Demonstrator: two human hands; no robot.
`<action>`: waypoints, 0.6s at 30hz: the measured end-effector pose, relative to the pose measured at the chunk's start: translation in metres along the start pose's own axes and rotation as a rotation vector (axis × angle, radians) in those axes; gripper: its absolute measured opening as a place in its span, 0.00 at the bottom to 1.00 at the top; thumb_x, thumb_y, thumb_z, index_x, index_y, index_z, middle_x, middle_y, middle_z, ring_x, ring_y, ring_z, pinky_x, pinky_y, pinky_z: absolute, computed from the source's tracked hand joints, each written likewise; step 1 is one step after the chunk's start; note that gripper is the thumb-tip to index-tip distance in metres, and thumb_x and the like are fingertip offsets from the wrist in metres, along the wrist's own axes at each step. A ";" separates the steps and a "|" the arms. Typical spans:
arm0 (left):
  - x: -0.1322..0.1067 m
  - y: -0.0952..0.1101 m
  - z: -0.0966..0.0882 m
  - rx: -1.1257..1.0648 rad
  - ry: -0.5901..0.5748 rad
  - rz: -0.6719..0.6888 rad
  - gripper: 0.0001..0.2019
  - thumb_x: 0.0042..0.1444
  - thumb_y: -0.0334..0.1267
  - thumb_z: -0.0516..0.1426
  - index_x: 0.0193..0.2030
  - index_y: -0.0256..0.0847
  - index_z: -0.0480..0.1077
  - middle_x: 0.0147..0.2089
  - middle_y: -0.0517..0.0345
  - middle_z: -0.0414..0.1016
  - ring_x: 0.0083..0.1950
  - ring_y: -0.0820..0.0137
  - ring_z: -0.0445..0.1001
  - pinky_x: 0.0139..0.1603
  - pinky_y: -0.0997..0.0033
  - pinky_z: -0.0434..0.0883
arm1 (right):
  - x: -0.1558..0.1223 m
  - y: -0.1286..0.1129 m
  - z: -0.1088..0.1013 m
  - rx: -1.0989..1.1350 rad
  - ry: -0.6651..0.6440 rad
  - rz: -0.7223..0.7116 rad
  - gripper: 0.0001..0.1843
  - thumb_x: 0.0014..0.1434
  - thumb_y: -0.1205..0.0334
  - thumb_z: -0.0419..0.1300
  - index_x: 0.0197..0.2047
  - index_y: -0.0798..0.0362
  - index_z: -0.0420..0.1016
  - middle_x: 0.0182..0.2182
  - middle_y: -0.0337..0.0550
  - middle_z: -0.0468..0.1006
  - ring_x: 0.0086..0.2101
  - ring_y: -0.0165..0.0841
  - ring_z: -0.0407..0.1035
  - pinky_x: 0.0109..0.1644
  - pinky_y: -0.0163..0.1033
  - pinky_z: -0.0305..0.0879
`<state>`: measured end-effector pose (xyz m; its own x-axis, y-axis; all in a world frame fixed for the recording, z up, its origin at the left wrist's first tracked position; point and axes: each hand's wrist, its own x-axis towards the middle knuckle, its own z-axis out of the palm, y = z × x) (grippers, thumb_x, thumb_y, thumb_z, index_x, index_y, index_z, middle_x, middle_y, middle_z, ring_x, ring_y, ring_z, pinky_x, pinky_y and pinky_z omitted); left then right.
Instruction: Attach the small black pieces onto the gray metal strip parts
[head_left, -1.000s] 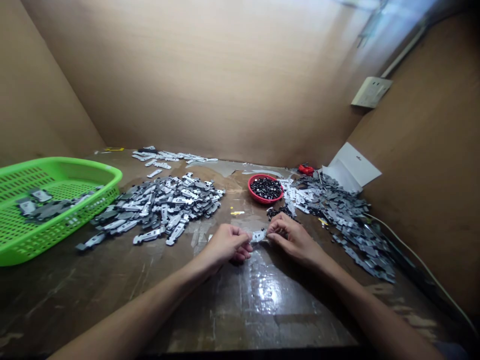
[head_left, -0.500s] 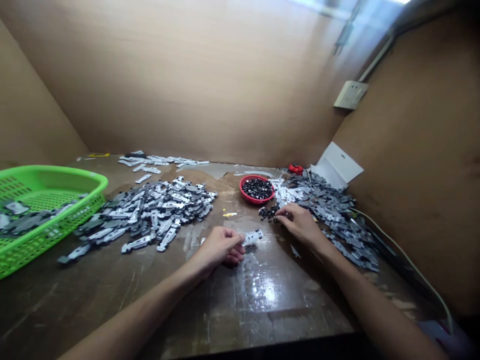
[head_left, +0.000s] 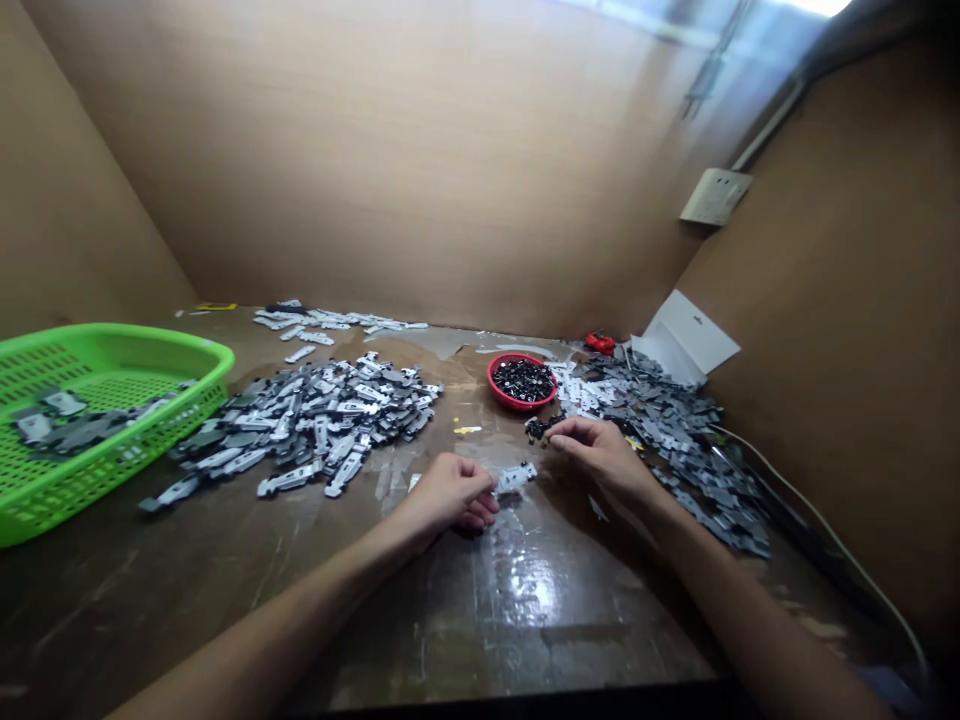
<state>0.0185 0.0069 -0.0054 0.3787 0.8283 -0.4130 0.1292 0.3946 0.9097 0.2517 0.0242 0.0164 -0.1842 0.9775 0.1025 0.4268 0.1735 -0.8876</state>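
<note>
My left hand (head_left: 451,492) rests on the scarred wooden table (head_left: 187,580), its fingertips shut on a small grey-and-white metal plate (head_left: 516,478). My right hand (head_left: 602,455) hangs just above the table, with its fingertips pinched together beside a small heap of black parts (head_left: 541,428). Anything between those fingertips is too small to make out. Behind the hands, a red bowl (head_left: 501,385) holds more black parts.
Large heaps of grey metal plates lie to the left (head_left: 300,420) and right (head_left: 675,440), with a thinner scatter of pale ones at the back (head_left: 330,320). A green plastic basket (head_left: 112,420) stands at the left. Brown board walls (head_left: 375,180) enclose the table.
Since a second ago, my right hand has left the plate, gone to the black parts and drawn slightly back toward my left hand. My left hand keeps the plate.
</note>
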 end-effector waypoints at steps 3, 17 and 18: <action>0.000 -0.002 -0.001 0.003 -0.003 0.006 0.12 0.46 0.43 0.57 0.27 0.33 0.67 0.26 0.50 0.75 0.22 0.73 0.72 0.21 0.77 0.67 | -0.005 -0.007 0.012 0.127 -0.015 0.050 0.13 0.51 0.54 0.60 0.36 0.55 0.74 0.29 0.41 0.75 0.27 0.29 0.67 0.30 0.33 0.61; -0.001 0.000 0.001 0.007 -0.026 0.031 0.11 0.47 0.41 0.56 0.28 0.33 0.69 0.26 0.51 0.75 0.23 0.74 0.73 0.21 0.79 0.67 | -0.020 -0.025 0.044 -0.366 -0.066 -0.432 0.03 0.53 0.65 0.60 0.33 0.50 0.75 0.41 0.45 0.70 0.44 0.36 0.62 0.48 0.43 0.61; -0.002 0.000 0.001 0.005 -0.030 0.034 0.10 0.48 0.41 0.55 0.28 0.33 0.69 0.26 0.51 0.75 0.23 0.74 0.73 0.21 0.79 0.67 | -0.019 -0.024 0.045 -0.381 -0.075 -0.437 0.03 0.53 0.65 0.61 0.34 0.50 0.75 0.42 0.45 0.69 0.45 0.36 0.62 0.49 0.44 0.60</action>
<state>0.0185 0.0054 -0.0042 0.4105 0.8287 -0.3805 0.1202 0.3644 0.9234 0.2056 -0.0042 0.0154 -0.4707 0.7968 0.3788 0.5827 0.6032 -0.5447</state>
